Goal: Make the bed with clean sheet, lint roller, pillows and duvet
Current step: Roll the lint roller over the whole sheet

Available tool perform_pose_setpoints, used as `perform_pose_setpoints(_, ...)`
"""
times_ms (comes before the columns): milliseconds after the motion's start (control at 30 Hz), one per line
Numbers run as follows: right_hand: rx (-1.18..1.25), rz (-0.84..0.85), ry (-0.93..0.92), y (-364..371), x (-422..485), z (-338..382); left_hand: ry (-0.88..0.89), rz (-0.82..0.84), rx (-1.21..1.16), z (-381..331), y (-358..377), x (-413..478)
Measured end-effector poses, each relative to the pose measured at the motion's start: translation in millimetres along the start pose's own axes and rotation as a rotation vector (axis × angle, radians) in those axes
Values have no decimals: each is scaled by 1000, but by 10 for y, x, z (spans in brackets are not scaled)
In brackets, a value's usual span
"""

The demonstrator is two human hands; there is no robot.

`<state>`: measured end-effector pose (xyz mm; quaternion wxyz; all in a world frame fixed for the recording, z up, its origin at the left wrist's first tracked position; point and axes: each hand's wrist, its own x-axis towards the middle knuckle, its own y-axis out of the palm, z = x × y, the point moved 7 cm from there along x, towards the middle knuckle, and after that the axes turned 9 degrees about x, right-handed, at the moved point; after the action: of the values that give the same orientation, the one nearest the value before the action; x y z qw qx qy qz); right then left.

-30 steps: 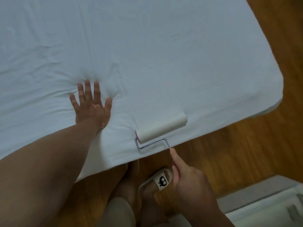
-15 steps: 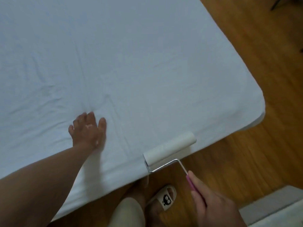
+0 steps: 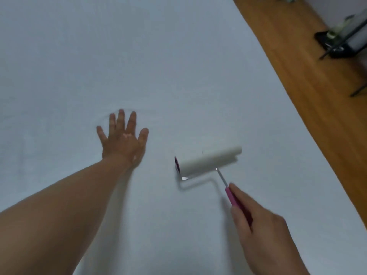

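Note:
A white sheet covers the bed and fills most of the view. My left hand lies flat on it with fingers spread, palm down. To its right, the lint roller rests with its white drum on the sheet. A bent metal rod joins the drum to a pink handle, which my right hand grips at the lower right, forefinger laid along it. No pillows or duvet are in view.
The bed's right edge runs diagonally from top centre to the lower right, with wooden floor beyond it. A black metal stand with some items sits on the floor at the top right.
Both hands have moved farther onto the bed, away from its near edge. The roller rolled forward across the sheet. My left fingers, curled half a second ago, are spread flat again.

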<state>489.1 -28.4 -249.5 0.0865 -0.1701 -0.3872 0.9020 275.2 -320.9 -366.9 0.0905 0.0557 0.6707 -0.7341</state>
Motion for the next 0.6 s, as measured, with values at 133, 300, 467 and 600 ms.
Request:
perform_pose_setpoints(133, 53, 67, -82, 189, 1489, 683, 61, -70, 20, -165, -88, 702)
perform_pose_setpoints(300, -123, 37, -194, 494, 3213, 1523, 76, -177, 53, -222, 109, 813)
perform_pose_setpoints(467, -238, 63, -172, 714, 4000, 1919, 92, -172, 45, -227, 195, 874)
perform_pose_setpoints(600, -327, 99, -176, 787, 3805, 1771, 93, -152, 50, -222, 227, 893)
